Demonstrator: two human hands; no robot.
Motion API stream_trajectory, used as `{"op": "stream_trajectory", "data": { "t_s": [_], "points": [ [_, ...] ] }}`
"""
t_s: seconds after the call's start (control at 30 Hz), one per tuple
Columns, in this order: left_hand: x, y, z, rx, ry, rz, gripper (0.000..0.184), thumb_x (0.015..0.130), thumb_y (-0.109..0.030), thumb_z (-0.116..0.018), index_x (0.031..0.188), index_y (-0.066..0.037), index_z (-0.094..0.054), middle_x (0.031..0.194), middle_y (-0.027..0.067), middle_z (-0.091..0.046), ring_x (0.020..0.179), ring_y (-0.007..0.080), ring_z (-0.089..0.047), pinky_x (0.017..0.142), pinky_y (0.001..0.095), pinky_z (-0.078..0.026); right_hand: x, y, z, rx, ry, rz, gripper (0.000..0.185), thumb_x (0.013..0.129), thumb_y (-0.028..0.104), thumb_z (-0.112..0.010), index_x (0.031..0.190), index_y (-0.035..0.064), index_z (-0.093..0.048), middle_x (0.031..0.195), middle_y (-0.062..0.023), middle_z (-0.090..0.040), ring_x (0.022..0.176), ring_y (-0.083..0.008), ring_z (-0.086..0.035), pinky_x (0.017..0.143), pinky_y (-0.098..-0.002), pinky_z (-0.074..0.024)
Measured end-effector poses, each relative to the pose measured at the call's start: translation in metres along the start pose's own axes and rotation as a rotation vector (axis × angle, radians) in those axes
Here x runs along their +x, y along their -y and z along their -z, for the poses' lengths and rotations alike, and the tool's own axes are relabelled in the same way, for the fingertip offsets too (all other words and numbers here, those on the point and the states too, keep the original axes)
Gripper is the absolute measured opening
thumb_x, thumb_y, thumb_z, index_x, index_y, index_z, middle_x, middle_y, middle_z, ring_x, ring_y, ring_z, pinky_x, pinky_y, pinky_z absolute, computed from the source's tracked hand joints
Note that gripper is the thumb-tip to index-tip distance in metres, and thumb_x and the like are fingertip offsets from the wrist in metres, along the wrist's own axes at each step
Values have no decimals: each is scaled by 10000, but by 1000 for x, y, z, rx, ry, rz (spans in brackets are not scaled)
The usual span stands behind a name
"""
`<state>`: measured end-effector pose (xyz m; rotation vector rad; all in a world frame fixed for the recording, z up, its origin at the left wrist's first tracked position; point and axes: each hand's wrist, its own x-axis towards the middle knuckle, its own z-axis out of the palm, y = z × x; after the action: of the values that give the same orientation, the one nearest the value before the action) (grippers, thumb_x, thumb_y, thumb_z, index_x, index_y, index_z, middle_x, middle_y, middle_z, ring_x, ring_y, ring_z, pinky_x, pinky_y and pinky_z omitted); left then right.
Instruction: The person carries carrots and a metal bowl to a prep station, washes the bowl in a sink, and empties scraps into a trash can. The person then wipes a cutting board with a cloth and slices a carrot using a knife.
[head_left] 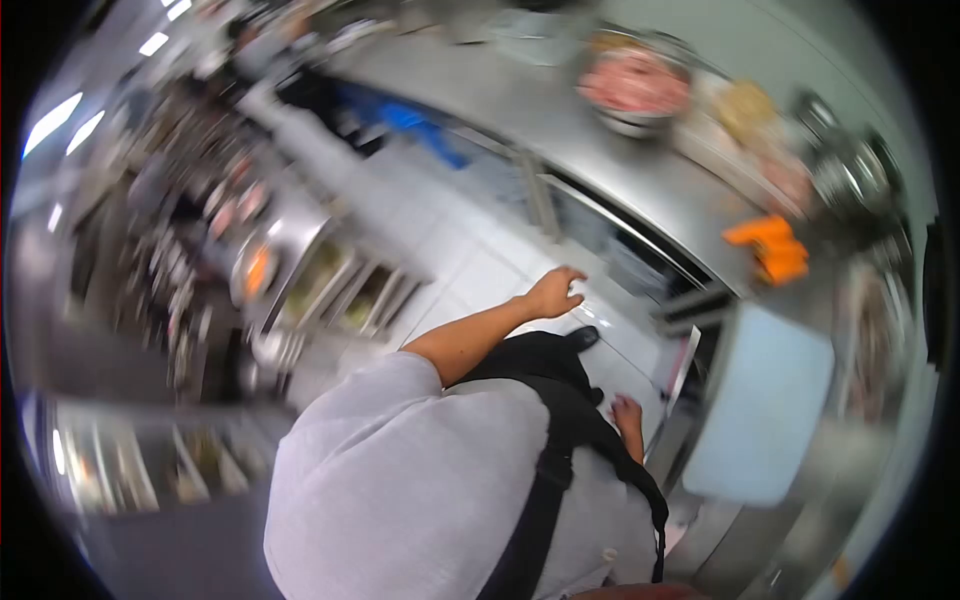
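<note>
My left hand point(555, 292) hangs over the tiled floor in front of my body, thumb and fingers apart, with nothing in it. Lower and to the right, my right hand point(628, 415) shows only in part beside my black apron point(525, 360). Its fingers look loosely spread and hold nothing that I can see. Closest to that hand is the counter's edge, where a pale blue cutting board point(765, 405) lies. Neither hand touches anything on the counter.
Along the steel counter point(500, 90) stand a bowl of pink meat point(637, 85), an orange object point(770, 248) and metal bowls point(855, 175). A steel rack with trays point(345, 290) stands on the left. Another person point(290, 85) is blurred at the far end of the aisle.
</note>
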<state>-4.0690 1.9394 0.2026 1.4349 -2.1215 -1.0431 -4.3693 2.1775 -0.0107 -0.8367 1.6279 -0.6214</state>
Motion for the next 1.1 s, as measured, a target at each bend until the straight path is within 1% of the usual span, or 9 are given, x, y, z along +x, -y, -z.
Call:
{"op": "stream_trajectory", "data": {
  "t_s": [0.07, 0.17, 0.27, 0.37, 0.47, 0.77, 0.9, 1.0, 1.1],
  "points": [
    [-96, 72, 31, 26, -213, 198, 386, 836, -199, -733, 1174, -15, -700, 1121, 222, -710, 1001, 352, -704, 936, 439, -544, -36, -5, 12, -218, 84, 7, 282, 935, 114, -639, 1175, -19, -701, 807, -110, -702, 586, -165, -673, 469, -303, -515],
    [-230, 176, 77, 52, -631, 572, 340, 836, -191, -752, 1127, -17, -724, 944, 178, -761, 844, 269, -750, 791, 399, -592, 28, -192, 22, -276, 162, 197, 278, 927, 119, -666, 1152, -33, -725, 901, -137, -740, 750, -184, -716, 659, -319, -575],
    [-333, 211, 125, -558, -1204, 812, 198, 973, -217, -637, 993, -40, -722, 726, 84, -714, 617, 151, -690, 487, 293, -529, 12, -142, 34, -349, 205, -48, 263, 912, 111, -681, 1115, -45, -739, 942, -160, -749, 770, -188, -716, 747, -316, -576],
    [-403, 231, 183, -926, -1552, 886, 214, 1005, -215, -563, 1142, -58, -612, 824, 105, -690, 605, 162, -642, 483, 292, -512, 38, -115, 29, -294, 252, 49, 279, 905, 97, -672, 1130, -62, -717, 931, -146, -739, 746, -204, -715, 678, -324, -582],
    [-454, 274, 243, -1113, -1763, 741, 304, 1015, -255, -538, 1233, -43, -542, 991, 157, -669, 770, 231, -690, 623, 339, -576, 24, 18, -16, -233, 192, -110, 342, 914, 78, -632, 1234, -41, -644, 896, -116, -704, 706, -199, -713, 538, -280, -522],
    [-513, 382, 434, -1483, -1889, 566, 749, 999, -568, -553, 1421, 24, -371, 1250, 272, -530, 924, 371, -697, 749, 447, -634, -21, 220, -281, -457, 419, 140, 346, 950, 130, -632, 1260, -21, -645, 949, -104, -726, 790, -200, -736, 613, -306, -550],
    [-523, 439, 461, -1488, -1756, 576, 678, 1024, -470, -577, 1431, 25, -353, 1220, 293, -548, 907, 382, -706, 752, 402, -634, -73, 297, -402, -641, 792, 357, 349, 965, 134, -630, 1282, -13, -645, 955, -84, -728, 818, -162, -712, 690, -289, -550],
    [-520, 461, 463, -1411, -1725, 543, 433, 983, -214, -633, 1279, 76, -508, 1080, 228, -638, 866, 313, -710, 691, 377, -645, -98, 351, -463, -750, 931, 586, 306, 965, 96, -628, 1242, -30, -667, 896, -87, -717, 818, -157, -701, 738, -291, -552],
    [-513, 444, 446, -1233, -1720, 605, 337, 942, -69, -595, 1237, 89, -551, 1109, 221, -668, 853, 285, -715, 638, 374, -648, -114, 401, -510, -585, 867, 683, 248, 990, 90, -617, 1197, -27, -687, 898, -73, -728, 803, -142, -692, 752, -280, -554]
  ]
}}
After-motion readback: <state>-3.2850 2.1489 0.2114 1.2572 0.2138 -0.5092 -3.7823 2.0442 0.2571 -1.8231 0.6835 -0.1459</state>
